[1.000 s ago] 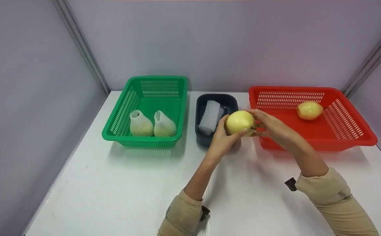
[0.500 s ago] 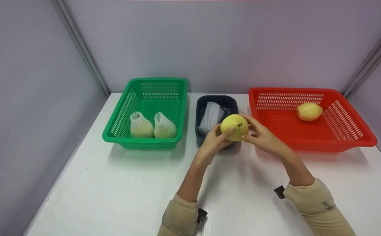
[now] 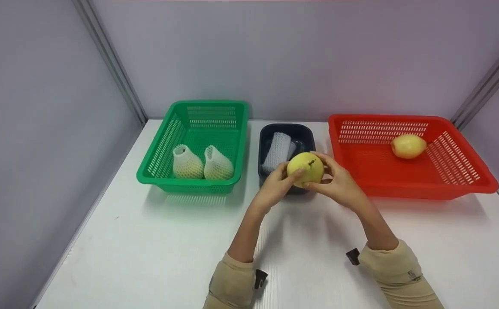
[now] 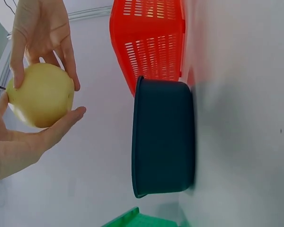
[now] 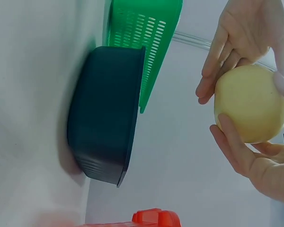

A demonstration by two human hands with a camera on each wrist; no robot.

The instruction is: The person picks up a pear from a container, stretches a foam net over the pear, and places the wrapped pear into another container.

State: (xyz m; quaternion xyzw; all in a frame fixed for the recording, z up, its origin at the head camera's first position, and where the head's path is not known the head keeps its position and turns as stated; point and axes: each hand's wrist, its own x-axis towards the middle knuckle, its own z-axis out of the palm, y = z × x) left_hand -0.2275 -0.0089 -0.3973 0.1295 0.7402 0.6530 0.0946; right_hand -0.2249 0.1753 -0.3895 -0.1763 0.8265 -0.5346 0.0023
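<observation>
A round yellow pear [image 3: 303, 170] with a dark stem is held up in front of the dark blue bin [image 3: 262, 148]. My left hand [image 3: 276, 185] grips its left side, thumb [image 3: 296, 174] across the front. On the other side my right hand [image 3: 339, 185] holds it between thumb and fingers. The left wrist view shows the pear [image 4: 42, 94] above table height, between both hands. From the right wrist, the fingers [image 5: 234, 139] of my right hand press the pear [image 5: 250, 101] from below. White foam net sleeves [image 3: 277, 150] lie in the dark bin, partly hidden by the pear and hands.
At left stands a green basket [image 3: 191, 182] with two pears [image 3: 189, 167] in foam nets. A red basket [image 3: 421, 189] at right holds one bare yellow pear [image 3: 409, 146]. All three containers stand on the white table [image 3: 167, 257], near the back wall [image 3: 288, 56].
Both hands have brought the pear a little left and nearer to me. It has turned so that its stem faces up toward the head camera. The baskets and bin have stayed put.
</observation>
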